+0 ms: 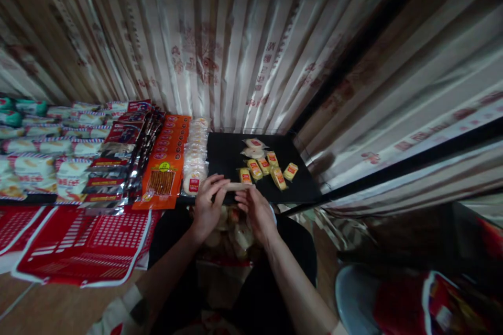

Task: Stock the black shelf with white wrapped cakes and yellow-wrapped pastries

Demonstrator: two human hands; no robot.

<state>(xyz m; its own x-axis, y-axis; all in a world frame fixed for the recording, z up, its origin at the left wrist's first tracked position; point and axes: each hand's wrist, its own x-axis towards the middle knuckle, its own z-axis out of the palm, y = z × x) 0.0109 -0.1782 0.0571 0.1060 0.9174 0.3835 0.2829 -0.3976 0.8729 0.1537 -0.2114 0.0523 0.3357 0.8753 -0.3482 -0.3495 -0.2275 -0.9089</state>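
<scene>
Between my two hands, over the front edge of the black shelf [223, 153], is a pale flat packet [238, 187], seen nearly edge-on. My left hand [209, 207] pinches its left end, with fingertips bent over it. Curled fingers of my right hand [255, 213] close on its right end. Just left of the hands runs a row of clear-wrapped round crackers [195, 159] with red labels. To the right lie several small yellow packets [279, 178], loosely scattered, and wrapped white round crackers [254, 149] behind them.
An orange snack bag [167, 162], dark shiny packets [118, 154] and white bread-like packs [35, 175] fill the shelf's left. Below stands a red basket [84, 241]. More packets [239, 235] lie below my hands. Pleated curtain [236, 47] hangs behind; a dark bar [412, 167] crosses at right.
</scene>
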